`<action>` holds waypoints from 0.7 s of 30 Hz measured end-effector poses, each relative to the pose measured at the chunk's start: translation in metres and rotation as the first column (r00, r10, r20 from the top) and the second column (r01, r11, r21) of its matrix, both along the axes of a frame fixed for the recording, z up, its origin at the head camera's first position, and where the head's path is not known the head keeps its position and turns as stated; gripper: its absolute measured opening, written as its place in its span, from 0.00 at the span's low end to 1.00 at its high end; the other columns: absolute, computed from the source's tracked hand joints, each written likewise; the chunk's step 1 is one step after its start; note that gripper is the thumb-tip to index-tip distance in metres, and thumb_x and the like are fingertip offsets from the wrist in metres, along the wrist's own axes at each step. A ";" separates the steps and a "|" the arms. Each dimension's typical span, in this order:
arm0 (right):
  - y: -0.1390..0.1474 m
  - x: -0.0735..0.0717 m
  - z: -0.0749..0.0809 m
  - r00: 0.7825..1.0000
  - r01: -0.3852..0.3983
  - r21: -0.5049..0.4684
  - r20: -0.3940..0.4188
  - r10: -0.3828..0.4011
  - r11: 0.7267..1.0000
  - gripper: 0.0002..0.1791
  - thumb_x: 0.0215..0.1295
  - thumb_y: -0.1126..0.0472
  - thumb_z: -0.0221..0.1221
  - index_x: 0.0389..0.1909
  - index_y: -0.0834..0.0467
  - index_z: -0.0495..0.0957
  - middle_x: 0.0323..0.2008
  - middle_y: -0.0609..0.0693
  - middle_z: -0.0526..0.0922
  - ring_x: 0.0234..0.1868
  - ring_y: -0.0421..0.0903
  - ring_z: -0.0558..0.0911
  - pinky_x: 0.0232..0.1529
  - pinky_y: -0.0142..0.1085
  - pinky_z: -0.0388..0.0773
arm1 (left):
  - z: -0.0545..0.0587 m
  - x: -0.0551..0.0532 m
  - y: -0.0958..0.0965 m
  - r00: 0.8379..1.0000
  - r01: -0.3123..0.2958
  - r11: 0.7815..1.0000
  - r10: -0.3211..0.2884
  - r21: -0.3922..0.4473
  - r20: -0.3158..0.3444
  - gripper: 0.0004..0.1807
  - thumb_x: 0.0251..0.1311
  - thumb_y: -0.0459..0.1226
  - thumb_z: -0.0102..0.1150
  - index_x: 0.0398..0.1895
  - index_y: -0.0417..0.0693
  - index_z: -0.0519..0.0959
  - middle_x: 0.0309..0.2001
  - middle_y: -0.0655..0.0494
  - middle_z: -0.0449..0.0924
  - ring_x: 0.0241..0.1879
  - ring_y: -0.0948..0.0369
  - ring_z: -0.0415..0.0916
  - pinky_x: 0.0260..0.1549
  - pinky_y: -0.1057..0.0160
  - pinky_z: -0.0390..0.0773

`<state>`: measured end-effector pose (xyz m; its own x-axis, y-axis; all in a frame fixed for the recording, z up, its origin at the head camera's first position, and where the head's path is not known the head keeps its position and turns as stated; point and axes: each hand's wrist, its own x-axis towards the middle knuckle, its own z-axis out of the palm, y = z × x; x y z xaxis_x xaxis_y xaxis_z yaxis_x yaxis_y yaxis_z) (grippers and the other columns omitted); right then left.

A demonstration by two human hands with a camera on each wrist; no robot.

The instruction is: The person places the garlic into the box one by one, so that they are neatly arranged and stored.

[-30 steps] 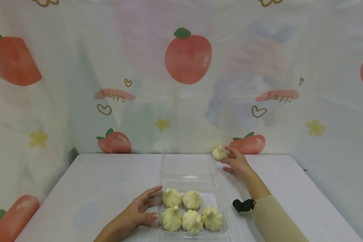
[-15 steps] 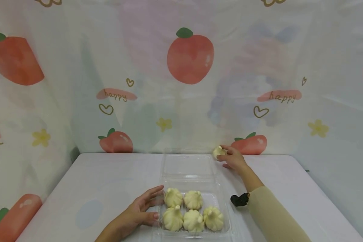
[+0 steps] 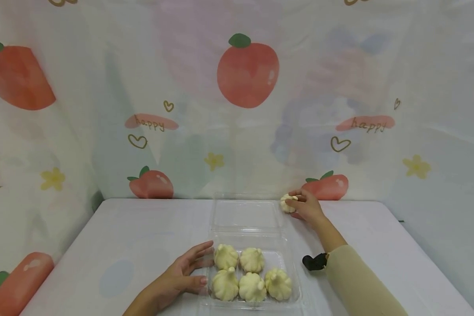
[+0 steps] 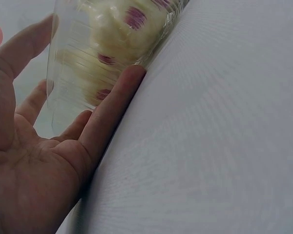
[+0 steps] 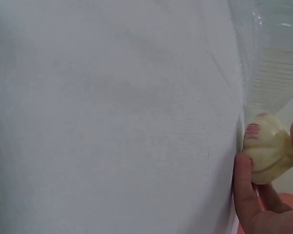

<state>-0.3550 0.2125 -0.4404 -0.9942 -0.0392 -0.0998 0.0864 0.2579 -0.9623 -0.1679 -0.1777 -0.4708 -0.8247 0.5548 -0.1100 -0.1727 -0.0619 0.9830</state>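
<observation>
My right hand (image 3: 309, 208) grips a pale garlic bulb (image 3: 287, 204) at the table's back edge, right of the raised lid. In the right wrist view, fingers and thumb lie around that bulb (image 5: 264, 148), which bears a pinkish patch. Several other garlic bulbs (image 3: 252, 287) sit in two rows in a clear plastic clamshell box (image 3: 296, 287); the back right of the box holds no bulb. My left hand (image 3: 177, 274) rests against the box's left side, fingers extended. The left wrist view shows its fingers touching the clear wall (image 4: 68, 53), with purple-marked bulbs behind it.
The box's clear lid (image 3: 245, 215) lies folded back behind it, close to the right hand. A black object (image 3: 314, 262) sits at the right sleeve cuff (image 3: 335, 259). A printed cloth backdrop (image 3: 237, 145) rises at the back edge of the white table (image 3: 154, 237).
The right hand's fingers have closed around the garlic bulb, and the bulb has shifted slightly right and nearer. The left hand stays at the box's side.
</observation>
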 end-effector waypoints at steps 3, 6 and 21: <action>0.002 0.004 0.003 1.000 0.004 -0.008 0.005 -0.004 1.000 0.25 0.71 0.60 0.60 0.64 0.64 0.67 0.66 0.64 0.65 0.47 0.46 0.78 0.45 0.40 0.83 | 0.000 0.000 0.000 1.000 0.000 1.000 0.000 0.002 0.000 0.43 0.65 0.37 0.62 0.80 0.59 0.52 0.79 0.45 0.46 0.72 0.50 0.59 0.48 0.48 0.80; 0.005 0.010 0.006 1.000 0.006 -0.015 -0.001 -0.006 1.000 0.26 0.71 0.60 0.60 0.65 0.64 0.67 0.66 0.64 0.65 0.47 0.46 0.78 0.45 0.41 0.83 | 0.001 0.000 0.001 1.000 0.002 1.000 -0.002 0.001 0.002 0.43 0.65 0.37 0.62 0.80 0.59 0.52 0.79 0.45 0.46 0.72 0.50 0.59 0.48 0.48 0.80; 0.021 0.045 0.015 0.998 0.019 -0.161 -0.055 -0.028 0.987 0.26 0.67 0.59 0.64 0.61 0.63 0.69 0.55 0.52 0.71 0.42 0.38 0.81 0.46 0.40 0.83 | 0.002 0.001 0.000 1.000 0.005 1.000 -0.005 0.004 0.001 0.43 0.66 0.38 0.62 0.80 0.59 0.51 0.79 0.45 0.45 0.72 0.50 0.58 0.50 0.48 0.80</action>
